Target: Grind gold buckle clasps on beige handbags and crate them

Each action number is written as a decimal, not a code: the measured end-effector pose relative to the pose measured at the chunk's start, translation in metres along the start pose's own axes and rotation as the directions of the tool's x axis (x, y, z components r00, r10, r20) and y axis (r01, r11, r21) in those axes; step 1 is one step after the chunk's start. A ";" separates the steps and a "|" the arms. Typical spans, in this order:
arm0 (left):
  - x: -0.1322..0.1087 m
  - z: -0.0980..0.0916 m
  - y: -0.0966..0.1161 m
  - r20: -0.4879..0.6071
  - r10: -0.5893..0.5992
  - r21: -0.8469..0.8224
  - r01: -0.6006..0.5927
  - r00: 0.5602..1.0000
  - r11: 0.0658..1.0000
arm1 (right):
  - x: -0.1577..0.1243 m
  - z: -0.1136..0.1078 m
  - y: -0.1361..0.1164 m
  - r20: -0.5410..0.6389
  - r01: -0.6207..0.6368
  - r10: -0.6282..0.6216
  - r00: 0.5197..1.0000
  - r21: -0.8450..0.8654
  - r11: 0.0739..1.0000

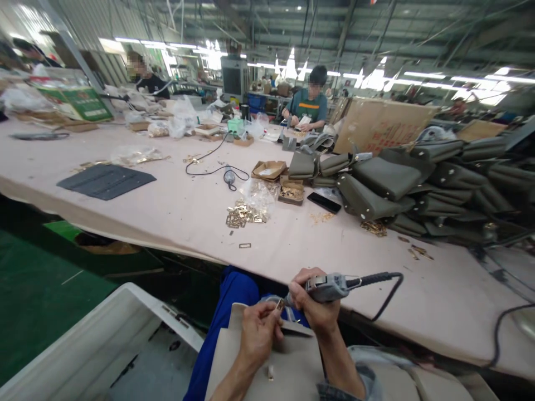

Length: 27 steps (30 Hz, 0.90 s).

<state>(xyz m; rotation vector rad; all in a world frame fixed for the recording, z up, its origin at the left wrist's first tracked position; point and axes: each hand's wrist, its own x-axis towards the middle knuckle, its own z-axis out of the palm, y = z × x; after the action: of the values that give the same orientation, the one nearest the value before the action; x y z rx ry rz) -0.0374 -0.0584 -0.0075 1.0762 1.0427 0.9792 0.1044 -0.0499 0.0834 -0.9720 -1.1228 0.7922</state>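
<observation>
I observe, at lower centre of the frame, the right hand [315, 306] with fingers wrapped around a grey power tool [328, 287]. The left hand [257, 331], fingers narrow, pinches a small gold-coloured fitting [280, 304] near the tool's tip. A beige panel [292, 365] lies beneath both hands, bottom centre.

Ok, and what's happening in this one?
The person's right hand grips a grey, corded handheld tool, its tip at or very near a small gold-coloured metal piece pinched in the left hand. A smooth beige panel lies beneath both hands, over the lap. On the pale pinkish table ahead sit a loose pile of gold-coloured metal fittings and, to the right, a heap of dark olive bag-like pieces.
</observation>
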 end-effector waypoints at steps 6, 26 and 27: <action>0.000 0.001 0.009 0.006 0.036 0.030 -0.036 0.999 0.999 | -0.007 -0.002 -0.001 0.272 0.137 -0.118 0.955 -0.048 0.989; -0.004 0.025 0.001 -0.034 0.419 0.704 -0.275 0.907 0.654 | 0.048 -0.088 -0.009 -0.529 0.119 0.197 0.825 0.504 0.855; -0.002 0.027 -0.002 -0.029 0.437 0.728 -0.280 0.899 0.626 | 0.051 -0.092 -0.007 -0.549 0.117 0.224 0.805 0.518 0.847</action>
<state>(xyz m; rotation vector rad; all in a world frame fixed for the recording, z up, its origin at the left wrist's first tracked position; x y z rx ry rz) -0.0117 -0.0661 -0.0054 1.9273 1.4729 1.0383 0.2063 -0.0273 0.0958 -0.6953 -0.2847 0.7147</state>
